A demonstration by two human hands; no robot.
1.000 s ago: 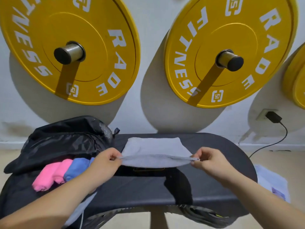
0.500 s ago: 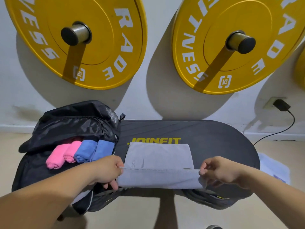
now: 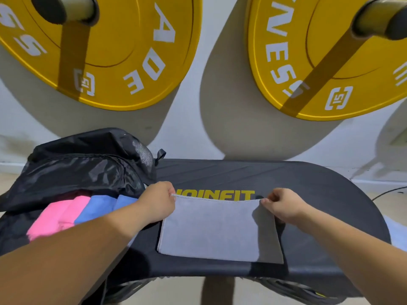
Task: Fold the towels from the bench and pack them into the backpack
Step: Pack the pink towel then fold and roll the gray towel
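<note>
Grey cloth, folded into a neat rectangle: the grey towel lies flat on the dark surface, just to the right of the backpack. Its far edge runs across the lower part of the yellow lettering printed on the surface, and its near edge sits close to the surface's front rim.

Your left hand is beside the backpack's open mouth, fingers curled, pinching the towel's far corner on the backpack side. Your right hand pinches the other far corner, on the side away from the backpack. Both hands hold the far edge low, at or just above the surface.

The backpack is black and lies at the left end of the surface with its flap thrown back. In its opening you can see folded towels side by side: the pink towels deeper in and the blue towels on the side nearer the grey towel. Your left forearm crosses in front of part of them.

Above and behind the backpack, on the white wall, hang two yellow weight plates with white lettering; the second weight plate is farther right.
</note>
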